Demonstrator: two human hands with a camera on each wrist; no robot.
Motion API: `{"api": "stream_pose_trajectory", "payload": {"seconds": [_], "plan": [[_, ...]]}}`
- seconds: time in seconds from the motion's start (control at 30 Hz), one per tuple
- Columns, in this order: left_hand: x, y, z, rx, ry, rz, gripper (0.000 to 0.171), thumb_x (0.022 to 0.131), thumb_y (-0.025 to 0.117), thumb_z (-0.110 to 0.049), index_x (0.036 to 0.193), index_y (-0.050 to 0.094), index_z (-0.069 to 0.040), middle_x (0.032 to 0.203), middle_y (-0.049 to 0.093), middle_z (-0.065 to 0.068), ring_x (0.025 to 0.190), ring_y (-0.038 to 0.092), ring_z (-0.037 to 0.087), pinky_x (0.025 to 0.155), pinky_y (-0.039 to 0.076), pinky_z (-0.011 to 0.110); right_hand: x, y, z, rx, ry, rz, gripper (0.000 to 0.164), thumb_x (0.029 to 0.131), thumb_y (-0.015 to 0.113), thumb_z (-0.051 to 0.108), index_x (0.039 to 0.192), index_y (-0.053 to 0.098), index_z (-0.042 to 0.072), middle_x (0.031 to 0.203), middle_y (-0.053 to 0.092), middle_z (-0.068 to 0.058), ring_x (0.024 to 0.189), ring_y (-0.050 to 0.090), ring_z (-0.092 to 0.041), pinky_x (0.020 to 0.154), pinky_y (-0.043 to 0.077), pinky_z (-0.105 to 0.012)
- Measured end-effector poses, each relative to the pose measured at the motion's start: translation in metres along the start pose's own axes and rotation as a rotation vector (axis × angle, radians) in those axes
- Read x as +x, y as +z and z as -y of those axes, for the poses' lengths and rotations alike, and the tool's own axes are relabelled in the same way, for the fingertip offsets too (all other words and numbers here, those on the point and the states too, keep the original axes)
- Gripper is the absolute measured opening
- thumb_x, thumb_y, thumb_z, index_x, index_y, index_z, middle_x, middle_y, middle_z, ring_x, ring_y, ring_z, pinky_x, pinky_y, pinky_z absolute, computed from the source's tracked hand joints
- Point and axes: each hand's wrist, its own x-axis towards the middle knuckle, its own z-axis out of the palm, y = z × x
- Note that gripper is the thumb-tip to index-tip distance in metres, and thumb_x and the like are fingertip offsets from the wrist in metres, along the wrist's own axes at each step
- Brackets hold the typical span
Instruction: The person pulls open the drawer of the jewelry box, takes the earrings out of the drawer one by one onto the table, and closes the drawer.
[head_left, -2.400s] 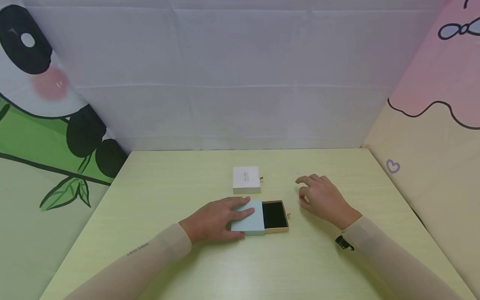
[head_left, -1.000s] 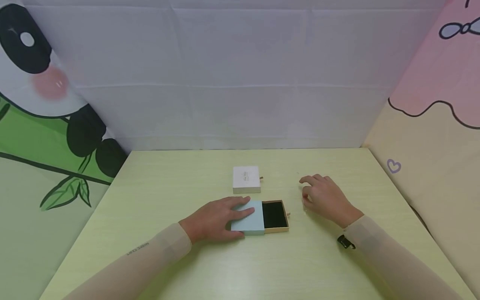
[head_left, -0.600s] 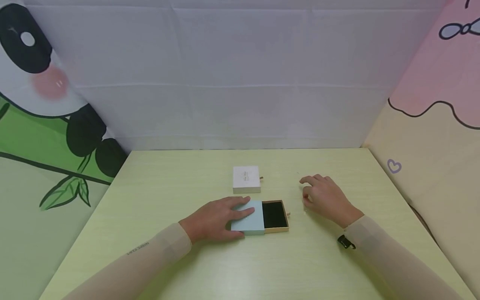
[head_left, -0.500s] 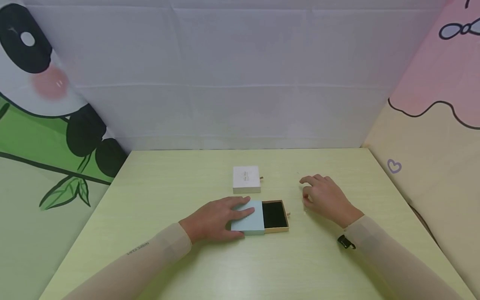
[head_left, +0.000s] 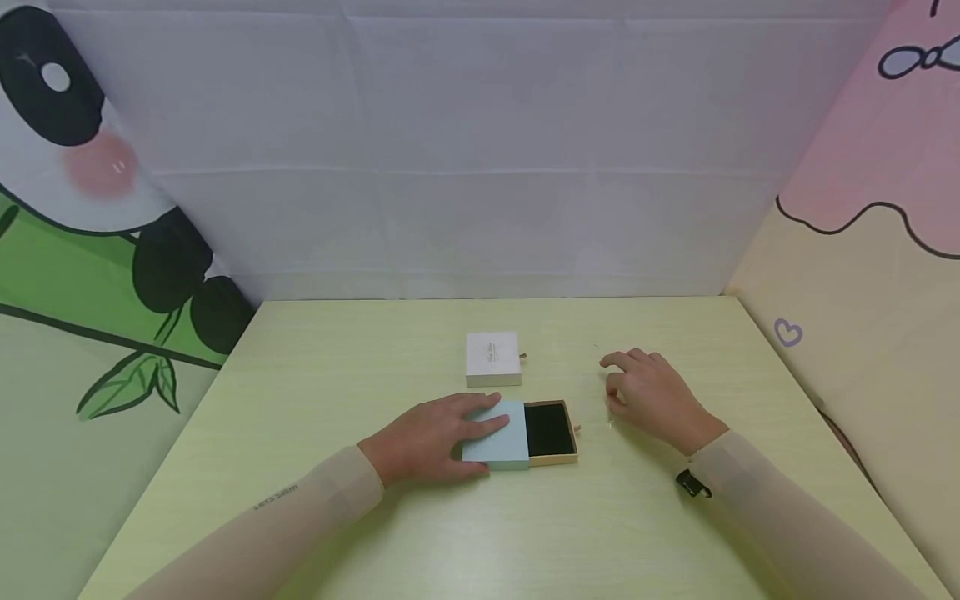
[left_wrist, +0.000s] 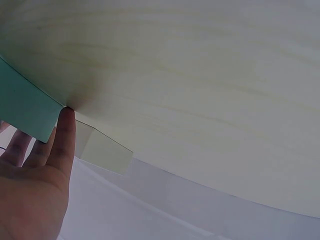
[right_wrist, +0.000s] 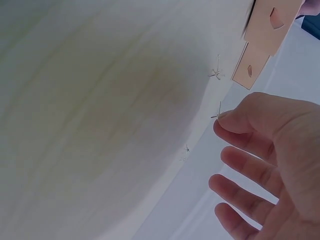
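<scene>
My left hand (head_left: pixel 427 439) spans a light blue drawer box (head_left: pixel 504 454), thumb along its near side and fingers spread over its top. The box's tray (head_left: pixel 576 442), with black lining (head_left: pixel 547 429), is slid partly out to the right. In the left wrist view one fingertip meets the table at the box's corner. My right hand (head_left: pixel 648 396) is apart from the box, to its right. In the right wrist view its thumb and index finger pinch a tiny thin-posted piece (right_wrist: pixel 218 114) that looks like a stud earring. The other fingers are loosely bent.
A white drawer box (head_left: pixel 492 358) with printed lettering sits behind the blue one, its pull tab (head_left: pixel 523 357) facing right. Tiny glinting pieces (right_wrist: pixel 216 73) lie on the table (head_left: pixel 315 350). Fabric walls (head_left: pixel 480 150) stand at the back and both sides.
Since the earliest frame my right hand has shifted slightly to the right, away from the box. My left hand and both boxes stay where they were.
</scene>
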Motion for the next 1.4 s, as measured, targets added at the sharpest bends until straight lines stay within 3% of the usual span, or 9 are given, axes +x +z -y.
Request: {"api": "stream_pose_trajectory", "payload": {"seconds": [1.4], "plan": [[-0.0006,-0.0017,-0.0011,-0.002,-0.008,0.008,0.077,0.11,0.08,-0.056,0.179,0.053,-0.034,0.19,0.048,0.003,0.173,0.055,0.031,0.136,0.055,0.052,0.0011,0.0003,-0.003,-0.008,0.025,0.075,0.02,0.099,0.086,0.005,0.082,0.084,0.016,0.137,0.085,-0.013,0.122,0.077,-0.039,0.103,0.066,-0.059]]}}
